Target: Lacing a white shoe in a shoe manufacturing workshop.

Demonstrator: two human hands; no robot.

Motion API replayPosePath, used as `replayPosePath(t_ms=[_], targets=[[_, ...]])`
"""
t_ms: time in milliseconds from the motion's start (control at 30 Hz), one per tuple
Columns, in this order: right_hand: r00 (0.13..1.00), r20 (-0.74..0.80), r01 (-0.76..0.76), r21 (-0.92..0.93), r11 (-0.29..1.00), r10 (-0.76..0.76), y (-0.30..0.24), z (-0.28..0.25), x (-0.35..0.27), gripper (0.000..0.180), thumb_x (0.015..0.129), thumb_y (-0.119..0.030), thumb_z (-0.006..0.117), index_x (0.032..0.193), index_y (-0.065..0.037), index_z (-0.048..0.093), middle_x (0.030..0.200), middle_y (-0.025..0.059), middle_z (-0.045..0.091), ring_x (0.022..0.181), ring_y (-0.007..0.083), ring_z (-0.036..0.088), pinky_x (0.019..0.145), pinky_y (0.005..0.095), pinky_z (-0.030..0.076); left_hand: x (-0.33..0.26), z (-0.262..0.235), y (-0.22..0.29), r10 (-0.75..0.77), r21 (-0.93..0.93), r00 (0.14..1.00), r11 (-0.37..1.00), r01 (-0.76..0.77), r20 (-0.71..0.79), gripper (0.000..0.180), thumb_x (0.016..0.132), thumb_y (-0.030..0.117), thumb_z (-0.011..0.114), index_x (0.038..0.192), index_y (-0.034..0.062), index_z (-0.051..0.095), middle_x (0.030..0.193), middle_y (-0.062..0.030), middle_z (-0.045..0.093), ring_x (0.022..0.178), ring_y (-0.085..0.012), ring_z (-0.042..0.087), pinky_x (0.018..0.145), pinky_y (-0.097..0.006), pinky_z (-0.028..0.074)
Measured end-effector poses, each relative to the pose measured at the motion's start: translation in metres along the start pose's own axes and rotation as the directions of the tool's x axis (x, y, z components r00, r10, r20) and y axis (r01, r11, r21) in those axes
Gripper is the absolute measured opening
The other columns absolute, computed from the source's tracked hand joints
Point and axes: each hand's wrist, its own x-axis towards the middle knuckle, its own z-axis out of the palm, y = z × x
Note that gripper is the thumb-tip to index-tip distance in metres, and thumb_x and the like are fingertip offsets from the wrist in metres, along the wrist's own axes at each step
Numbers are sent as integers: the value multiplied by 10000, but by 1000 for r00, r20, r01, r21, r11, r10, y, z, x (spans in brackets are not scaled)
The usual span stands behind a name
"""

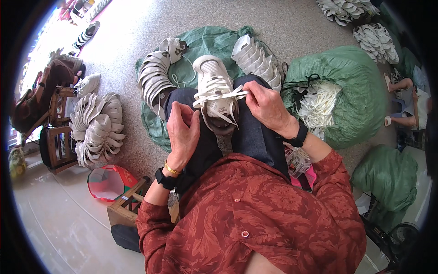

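A white sneaker (pixel 213 86) rests between my knees, toe pointing away from me. White flat laces (pixel 219 93) run across its front. My right hand (pixel 266 106) pinches a lace end at the shoe's right side and pulls it sideways. My left hand (pixel 182 130) is closed just left of the shoe's heel on my left thigh, apparently gripping the other lace end, though the lace itself is hidden in the fist.
Curved stacks of shoe uppers (pixel 155 75) lie on a green sack (pixel 205 43) ahead. An open green bag (pixel 351 91) with white laces (pixel 319 107) sits at the right. More stacks (pixel 98 125) and wooden stools (pixel 57 146) stand left. Another person (pixel 408 102) sits far right.
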Motion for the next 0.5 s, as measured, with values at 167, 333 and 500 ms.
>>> replayPosePath(t_ms=[167, 333, 500], targets=[[994, 43, -109, 118, 987, 104, -7, -1, 1, 160, 890, 11, 663, 1028, -20, 586, 777, 110, 625, 668, 224, 685, 581, 329, 528, -10, -7, 1, 24, 48, 980, 998, -35, 198, 206, 850, -28, 709, 861, 6, 505, 786, -73, 584, 652, -150, 588, 596, -295, 474], [988, 88, -139, 167, 976, 125, -4, 6, -5, 184, 878, 10, 673, 1049, -11, 607, 833, 133, 654, 676, 221, 684, 586, 323, 523, -13, 2, 7, 91, -24, 962, 996, -88, 259, 186, 823, -47, 709, 864, -5, 533, 784, -93, 586, 652, -204, 608, 604, -307, 487], [992, 107, -71, 93, 993, 61, 2, 7, -6, 177, 858, 29, 652, 1033, 7, 632, 889, 148, 671, 712, 241, 687, 636, 350, 536, -14, -1, 6, 134, -9, 947, 991, -137, 293, 184, 816, -46, 714, 863, -9, 540, 815, -103, 595, 670, -216, 614, 613, -311, 496]])
